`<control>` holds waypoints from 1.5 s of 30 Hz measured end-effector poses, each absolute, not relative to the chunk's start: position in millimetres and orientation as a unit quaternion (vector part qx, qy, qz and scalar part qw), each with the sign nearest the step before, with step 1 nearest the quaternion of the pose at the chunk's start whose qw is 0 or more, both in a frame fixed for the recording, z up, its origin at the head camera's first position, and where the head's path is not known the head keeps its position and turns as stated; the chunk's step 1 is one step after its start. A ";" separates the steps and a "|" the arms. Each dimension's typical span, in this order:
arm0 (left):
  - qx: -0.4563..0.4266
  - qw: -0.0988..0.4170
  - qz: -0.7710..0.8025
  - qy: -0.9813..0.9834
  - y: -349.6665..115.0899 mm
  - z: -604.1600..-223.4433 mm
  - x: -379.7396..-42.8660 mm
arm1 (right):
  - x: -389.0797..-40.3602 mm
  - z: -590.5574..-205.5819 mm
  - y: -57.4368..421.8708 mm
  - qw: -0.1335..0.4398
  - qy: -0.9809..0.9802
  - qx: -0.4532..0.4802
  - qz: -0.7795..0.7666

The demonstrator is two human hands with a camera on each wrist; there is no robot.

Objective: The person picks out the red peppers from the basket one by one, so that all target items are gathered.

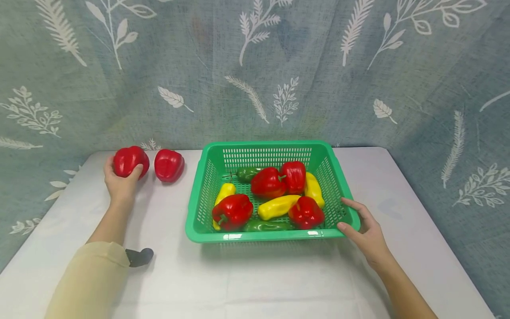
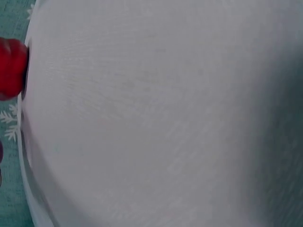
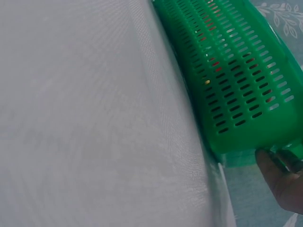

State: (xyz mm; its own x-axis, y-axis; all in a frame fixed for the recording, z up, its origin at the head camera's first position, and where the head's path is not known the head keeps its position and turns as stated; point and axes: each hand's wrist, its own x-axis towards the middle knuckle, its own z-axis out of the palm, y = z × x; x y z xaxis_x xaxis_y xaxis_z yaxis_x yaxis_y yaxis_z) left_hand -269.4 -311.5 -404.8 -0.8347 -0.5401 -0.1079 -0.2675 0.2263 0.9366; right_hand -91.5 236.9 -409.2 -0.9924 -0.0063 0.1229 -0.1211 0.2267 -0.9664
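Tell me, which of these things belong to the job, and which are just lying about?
Part of the job, it seems:
red pepper held by the left grip
green basket, its corner held by the right grip
red, yellow and green peppers inside it
second red pepper beside the first, probably

Just there:
white table
leaf-patterned cloth behind
dark piece by the sleeve

I find the white-covered table [image 1: 279,283] bearing 1 green basket [image 1: 275,236] near its middle and, to the left, 1 red bell pepper [image 1: 169,166]. I cannot determine whether the held pepper [image 1: 129,160] in my left hand [image 1: 121,185] touches it.
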 end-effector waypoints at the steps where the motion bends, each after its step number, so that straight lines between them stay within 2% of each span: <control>1: 0.257 0.107 -0.562 -0.779 -312.4 -406.2 -270.1 | -91.3 -408.9 236.8 0.047 -0.781 0.041 0.621; 5: 0.248 0.069 -0.557 -0.790 -316.2 -413.4 -272.5 | -91.2 -409.0 237.3 0.046 -0.781 0.043 0.621; 13: 0.255 0.071 -0.554 -0.789 -317.6 -424.5 -276.7 | -92.4 -410.3 237.7 0.047 -0.777 0.047 0.626; 27: 0.261 0.029 -0.537 -0.802 -321.7 -423.5 -286.1 | -92.5 -409.2 237.5 0.044 -0.781 0.041 0.622; 39: 0.258 0.039 -0.547 -0.795 -319.4 -417.0 -278.1 | -92.4 -411.3 236.6 0.043 -0.781 0.029 0.622; 45: 0.260 0.074 -0.562 -0.782 -314.2 -406.1 -270.7 | -91.0 -410.7 235.2 0.044 -0.778 0.031 0.626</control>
